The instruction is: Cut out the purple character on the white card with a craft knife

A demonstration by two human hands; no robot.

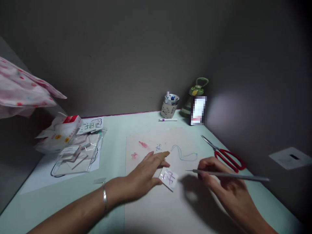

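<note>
My left hand (143, 174) rests flat on a pale work mat (156, 208), its fingers spread, the thumb side touching a small white card (169, 178) with a purple drawn character. My right hand (220, 178) grips a thin grey stick-like tool (234, 175), its tip pointing left, just right of the card. A thin blue thread (186, 156) lies looped on the mat beyond the card. A silver bangle sits on my left wrist.
Red-handled scissors (225, 152) lie at the right. A pen cup (170, 105), a green bottle (195, 94) and a marker (167, 120) stand by the back wall. Clear bags with paper pieces (78, 152) and a white packet (58, 131) lie at the left.
</note>
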